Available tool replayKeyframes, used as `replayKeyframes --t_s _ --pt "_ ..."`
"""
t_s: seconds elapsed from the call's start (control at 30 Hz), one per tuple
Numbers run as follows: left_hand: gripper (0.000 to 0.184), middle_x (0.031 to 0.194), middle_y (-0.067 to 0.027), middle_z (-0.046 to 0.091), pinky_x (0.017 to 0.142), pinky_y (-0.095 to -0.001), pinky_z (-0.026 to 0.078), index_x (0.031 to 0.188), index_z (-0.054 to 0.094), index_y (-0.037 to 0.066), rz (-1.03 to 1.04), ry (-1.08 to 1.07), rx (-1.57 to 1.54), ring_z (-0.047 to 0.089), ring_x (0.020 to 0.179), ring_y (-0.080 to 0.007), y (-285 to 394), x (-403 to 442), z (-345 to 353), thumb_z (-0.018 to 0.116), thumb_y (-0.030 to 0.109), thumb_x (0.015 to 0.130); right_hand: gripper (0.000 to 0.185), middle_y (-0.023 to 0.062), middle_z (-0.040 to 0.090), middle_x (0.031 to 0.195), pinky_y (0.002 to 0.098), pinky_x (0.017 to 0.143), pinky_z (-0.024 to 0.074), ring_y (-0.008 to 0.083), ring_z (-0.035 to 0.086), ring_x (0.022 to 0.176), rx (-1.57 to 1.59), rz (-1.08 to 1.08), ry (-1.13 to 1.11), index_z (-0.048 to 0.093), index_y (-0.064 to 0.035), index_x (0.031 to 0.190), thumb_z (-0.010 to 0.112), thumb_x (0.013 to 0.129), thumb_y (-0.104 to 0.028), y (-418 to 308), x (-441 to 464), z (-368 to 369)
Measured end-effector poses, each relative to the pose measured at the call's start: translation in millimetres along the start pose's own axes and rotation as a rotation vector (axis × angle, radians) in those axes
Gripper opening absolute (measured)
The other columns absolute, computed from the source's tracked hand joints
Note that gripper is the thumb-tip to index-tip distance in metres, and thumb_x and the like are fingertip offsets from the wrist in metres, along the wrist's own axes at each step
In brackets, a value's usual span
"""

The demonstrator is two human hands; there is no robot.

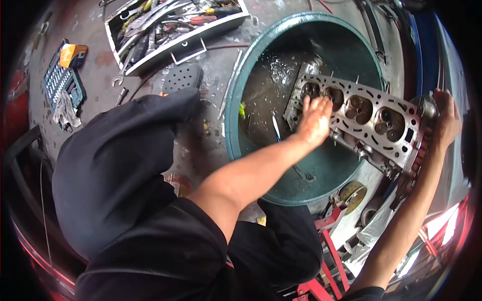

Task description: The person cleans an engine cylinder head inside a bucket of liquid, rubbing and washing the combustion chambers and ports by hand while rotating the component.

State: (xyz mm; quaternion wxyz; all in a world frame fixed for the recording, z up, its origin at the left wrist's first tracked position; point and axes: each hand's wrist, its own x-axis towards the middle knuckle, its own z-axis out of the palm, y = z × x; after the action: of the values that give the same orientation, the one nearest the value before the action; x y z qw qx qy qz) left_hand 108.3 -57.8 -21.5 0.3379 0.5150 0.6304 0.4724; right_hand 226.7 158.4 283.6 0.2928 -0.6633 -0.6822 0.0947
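A metal cylinder head (pixel 369 113) with several round chambers lies tilted over a green round tub (pixel 241 65) holding dark liquid. On its flat face, near the left-hand chambers, rests my left hand (pixel 316 119), fingers stretched out. My right hand (pixel 447 120) is at the far right end of the cylinder head, beside a rounded metal part; its fingertips are partly hidden, and it supports that end. Inside the tub, a blue and white thin tool (pixel 276 129) stands near the cylinder head's left end.
A drawer of hand tools (pixel 173 42) sits at the top. To the left are a socket set case (pixel 63 83), an orange box (pixel 73 55) and a wrench (pixel 117 80). A red metal frame (pixel 331 251) stands below the tub, and a metal tin (pixel 353 194) at its lower right.
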Motion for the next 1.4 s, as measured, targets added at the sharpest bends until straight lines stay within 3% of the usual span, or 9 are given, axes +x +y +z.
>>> replayKeyframes --t_s 0.47,0.57,0.7,0.8,0.93,1.03,1.2,1.3,1.4 --pt "0.038 0.119 -0.0182 0.063 0.104 -0.0628 0.025 0.113 0.056 -0.007 -0.052 -0.104 0.087 0.047 0.124 -0.0335 17.1 17.8 -16.9 0.053 -0.001 0.075 0.032 0.0113 0.074 0.100 0.0265 0.092 0.0507 0.0182 0.070 0.098 0.049 -0.011 0.002 0.070 0.0062 0.105 0.057 0.095 -0.021 20.9 1.1 -3.2" --pt "0.029 0.119 -0.0168 0.063 0.109 -0.0656 0.021 0.111 0.059 -0.005 0.079 0.002 0.004 0.048 0.122 -0.0305 17.7 8.9 -11.8 0.044 0.006 0.088 0.033 0.0124 0.074 0.100 0.0259 0.092 0.0508 0.0191 0.071 0.098 -0.127 -0.192 -0.067 0.069 0.0075 0.104 0.057 0.095 -0.021 28.9 -2.7 -7.7" --pt "0.037 0.110 -0.0183 0.066 0.102 -0.0590 0.027 0.111 0.058 -0.005 -0.106 -0.345 0.031 0.049 0.121 -0.0316 21.7 25.5 -22.2 0.055 0.004 0.075 0.025 0.0095 0.074 0.102 0.0249 0.087 0.0537 0.0174 0.071 0.099 0.011 -0.008 -0.002 0.068 0.0015 0.112 0.053 0.095 -0.010 24.8 6.3 -6.6" --pt "0.042 0.114 -0.0171 0.064 0.102 -0.0584 0.028 0.117 0.055 -0.004 0.178 -0.002 0.071 0.049 0.121 -0.0309 12.2 8.4 -13.1 0.054 0.003 0.075 0.028 0.0119 0.073 0.103 0.0252 0.088 0.0536 0.0188 0.070 0.100 -0.383 -0.323 -0.087 0.067 0.0034 0.113 0.053 0.096 -0.013 43.4 1.5 -16.1" --pt "0.035 0.116 -0.0164 0.063 0.102 -0.0560 0.030 0.109 0.059 -0.004 -0.110 -0.388 0.046 0.049 0.121 -0.0313 24.2 24.1 -29.1 0.054 0.002 0.075 0.022 0.0081 0.074 0.103 0.0255 0.086 0.0536 0.0174 0.071 0.098 0.017 0.028 0.015 0.068 -0.0030 0.110 0.054 0.094 -0.008 15.7 -0.8 -0.8" --pt "0.034 0.117 -0.0146 0.064 0.101 -0.0586 0.030 0.109 0.061 -0.002 0.135 -0.014 0.005 0.050 0.121 -0.0316 8.8 1.3 -18.1 0.056 0.003 0.077 0.025 0.0114 0.074 0.102 0.0261 0.091 0.0511 0.0190 0.071 0.099 -0.313 -0.250 -0.051 0.069 0.0020 0.108 0.056 0.094 -0.014 15.3 -1.3 -6.9" --pt "0.033 0.120 -0.0199 0.061 0.106 -0.0668 0.026 0.107 0.060 -0.007 -0.097 -0.464 -0.040 0.045 0.125 -0.0308 32.3 27.6 -36.8 0.063 0.004 0.075 0.025 0.0070 0.074 0.102 0.0245 0.090 0.0503 0.0154 0.070 0.099 -0.080 -0.028 0.030 0.072 -0.0026 0.105 0.053 0.096 -0.016 4.6 -8.5 3.8" --pt "0.028 0.118 -0.0148 0.062 0.103 -0.0613 0.030 0.104 0.065 0.000 -0.062 -0.162 0.055 0.045 0.123 -0.0314 2.2 15.1 -19.3 0.060 0.011 0.079 0.032 0.0101 0.074 0.100 0.0268 0.091 0.0505 0.0180 0.070 0.100 -0.353 -0.274 -0.039 0.071 0.0048 0.103 0.053 0.097 -0.022 -6.5 -18.8 -0.9" --pt "0.029 0.117 -0.0120 0.064 0.100 -0.0611 0.029 0.104 0.065 0.001 -0.104 -0.376 -0.010 0.048 0.119 -0.0296 25.4 27.8 -35.4 0.061 0.009 0.076 0.031 0.0112 0.074 0.100 0.0260 0.090 0.0515 0.0180 0.070 0.098 0.016 -0.018 0.023 0.070 0.0055 0.105 0.057 0.095 -0.022 1.8 -7.7 5.5"
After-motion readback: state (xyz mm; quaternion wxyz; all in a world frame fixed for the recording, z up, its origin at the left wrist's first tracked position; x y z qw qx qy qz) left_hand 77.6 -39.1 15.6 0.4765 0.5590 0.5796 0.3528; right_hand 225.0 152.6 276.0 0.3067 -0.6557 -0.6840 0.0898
